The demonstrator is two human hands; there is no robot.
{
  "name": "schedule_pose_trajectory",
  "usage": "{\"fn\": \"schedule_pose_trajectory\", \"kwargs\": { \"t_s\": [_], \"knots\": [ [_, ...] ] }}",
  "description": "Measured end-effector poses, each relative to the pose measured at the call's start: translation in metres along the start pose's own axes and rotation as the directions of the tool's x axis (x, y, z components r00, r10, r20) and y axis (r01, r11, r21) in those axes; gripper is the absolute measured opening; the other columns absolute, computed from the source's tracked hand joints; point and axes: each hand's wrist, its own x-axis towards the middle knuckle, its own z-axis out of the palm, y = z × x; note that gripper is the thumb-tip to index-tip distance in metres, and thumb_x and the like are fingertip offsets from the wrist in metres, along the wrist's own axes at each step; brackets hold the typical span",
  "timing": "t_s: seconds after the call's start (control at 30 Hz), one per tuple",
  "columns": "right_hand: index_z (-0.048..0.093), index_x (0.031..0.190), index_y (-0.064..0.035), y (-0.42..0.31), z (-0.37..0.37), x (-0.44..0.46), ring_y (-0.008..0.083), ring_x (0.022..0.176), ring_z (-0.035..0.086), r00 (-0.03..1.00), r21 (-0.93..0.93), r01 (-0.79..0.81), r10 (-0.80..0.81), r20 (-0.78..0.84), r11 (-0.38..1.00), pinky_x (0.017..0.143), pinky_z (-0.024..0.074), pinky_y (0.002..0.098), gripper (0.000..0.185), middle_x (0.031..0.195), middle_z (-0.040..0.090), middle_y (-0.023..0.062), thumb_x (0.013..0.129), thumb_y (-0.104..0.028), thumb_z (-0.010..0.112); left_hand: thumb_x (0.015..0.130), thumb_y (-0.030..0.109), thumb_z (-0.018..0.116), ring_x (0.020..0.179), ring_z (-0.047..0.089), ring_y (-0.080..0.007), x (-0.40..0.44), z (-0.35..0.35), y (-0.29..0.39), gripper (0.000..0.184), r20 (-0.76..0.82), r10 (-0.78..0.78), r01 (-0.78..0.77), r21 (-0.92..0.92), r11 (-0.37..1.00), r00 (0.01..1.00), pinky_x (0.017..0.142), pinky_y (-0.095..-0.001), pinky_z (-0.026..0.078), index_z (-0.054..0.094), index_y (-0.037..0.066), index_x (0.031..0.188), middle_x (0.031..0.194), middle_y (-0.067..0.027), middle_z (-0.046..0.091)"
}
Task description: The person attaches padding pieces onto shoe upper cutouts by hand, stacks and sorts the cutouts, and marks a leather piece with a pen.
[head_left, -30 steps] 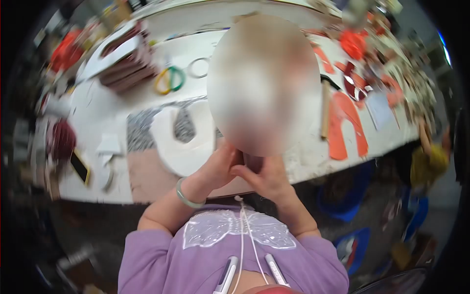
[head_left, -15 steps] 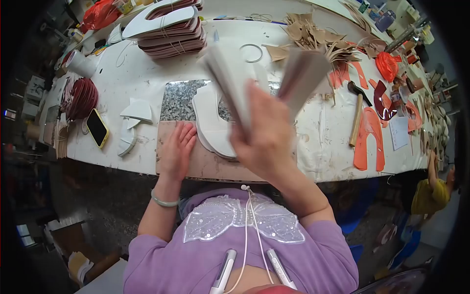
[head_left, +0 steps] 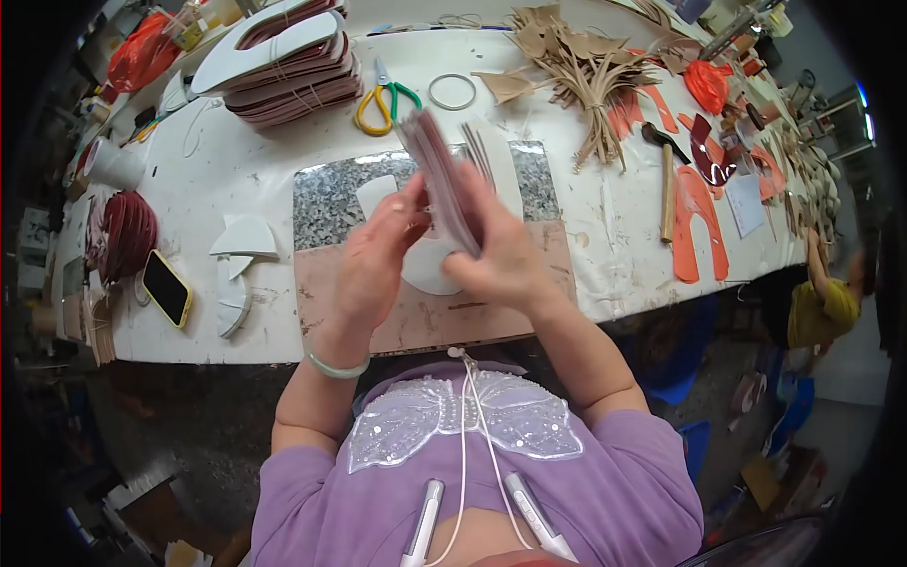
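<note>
My right hand (head_left: pixel 501 250) is wrapped round a stack of thin U-shaped pieces (head_left: pixel 442 184), dark red and white at their edges, held on edge over the work board. Against the stack's left side is my left hand (head_left: pixel 378 250), fingers curled and partly hidden; whether it grips the stack is unclear. Under both hands, white U-shaped pieces (head_left: pixel 433 269) lie flat on the board, which has a speckled stone slab (head_left: pixel 326 198) at the back and a brownish front part (head_left: pixel 350 317).
Tied stacks (head_left: pixel 293 80), scissors (head_left: pixel 380 106) and a metal ring (head_left: pixel 452 92) are behind. Left are a phone (head_left: pixel 167 288) and white scraps (head_left: pixel 244 236). Right are a hammer (head_left: pixel 668 194) and orange pieces (head_left: pixel 699 231). Another person (head_left: pixel 824 304) is at far right.
My left hand has risen from the board to the stack. My right hand has lowered the stack, whose spread halves are now closer together. The view has shifted slightly.
</note>
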Motion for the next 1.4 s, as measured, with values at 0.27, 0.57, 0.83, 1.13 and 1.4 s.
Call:
{"fn": "schedule_pose_trajectory", "kwargs": {
  "t_s": [0.27, 0.57, 0.83, 1.13, 1.4],
  "knots": [
    [0.043, 0.142, 0.0018, 0.017, -0.063, -0.022, 0.0227, 0.101, 0.063, 0.873, 0.711, 0.208, 0.200, -0.445, 0.672, 0.084, 0.0497, 0.0264, 0.077, 0.120, 0.065, 0.0163, 0.066, 0.004, 0.051, 0.098, 0.013, 0.057, 0.109, 0.057, -0.0183, 0.010, -0.022, -0.001, 0.042, -0.202, 0.250, -0.152, 0.402, 0.903, 0.947, 0.099, -0.0292, 0.047, 0.049, -0.004, 0.135, 0.126, -0.0142, 0.055],
    [0.040, 0.142, 0.0028, 0.016, 0.045, -0.009, 0.0370, 0.129, 0.046, 0.948, -0.395, 0.254, -0.308, -0.080, 0.883, 0.112, 0.0308, 0.0485, 0.082, 0.140, 0.048, 0.0230, 0.067, -0.014, 0.068, 0.097, 0.018, 0.058, 0.106, 0.059, -0.0219, -0.022, -0.076, -0.014, 0.040, -0.363, -0.115, 0.047, -0.191, 0.980, 0.925, 0.097, -0.0311, 0.047, 0.050, -0.004, 0.130, 0.117, -0.0145, 0.060],
    [0.039, 0.143, 0.0018, 0.016, 0.057, -0.011, 0.0355, 0.132, 0.044, 0.954, -0.451, 0.293, -0.290, 0.079, 0.843, 0.115, 0.0282, 0.0478, 0.085, 0.143, 0.045, 0.0230, 0.073, -0.030, 0.074, 0.095, 0.014, 0.061, 0.107, 0.060, -0.0227, -0.009, -0.072, -0.015, 0.041, -0.298, -0.153, 0.146, -0.044, 0.988, 0.942, 0.096, -0.0324, 0.048, 0.048, -0.004, 0.129, 0.113, -0.0148, 0.063],
    [0.055, 0.132, -0.0003, 0.061, -0.028, -0.016, 0.0194, 0.091, 0.062, 0.947, -0.077, -0.040, 0.013, -0.320, 0.996, 0.078, 0.0493, 0.0278, 0.058, 0.111, 0.065, 0.0141, 0.081, -0.018, 0.079, 0.089, 0.014, 0.069, 0.110, 0.059, -0.0286, -0.007, -0.039, -0.022, 0.052, -0.228, 0.282, -0.063, 0.664, 0.745, 0.932, 0.101, -0.0367, 0.045, 0.048, -0.006, 0.132, 0.118, -0.0200, 0.061],
    [0.071, 0.103, 0.0016, 0.101, -0.067, -0.033, 0.0088, 0.060, 0.052, 0.845, 0.278, -0.166, 0.282, -0.455, 0.946, 0.055, 0.0413, 0.0175, 0.018, 0.072, 0.064, 0.0024, 0.086, -0.006, 0.069, 0.082, 0.051, 0.070, 0.123, 0.047, -0.0361, 0.003, -0.010, -0.044, 0.086, 0.550, 0.098, -0.516, 0.822, -0.241, 0.830, 0.112, -0.0513, 0.027, 0.041, -0.004, 0.141, 0.128, -0.0231, 0.052]
  ]
}}
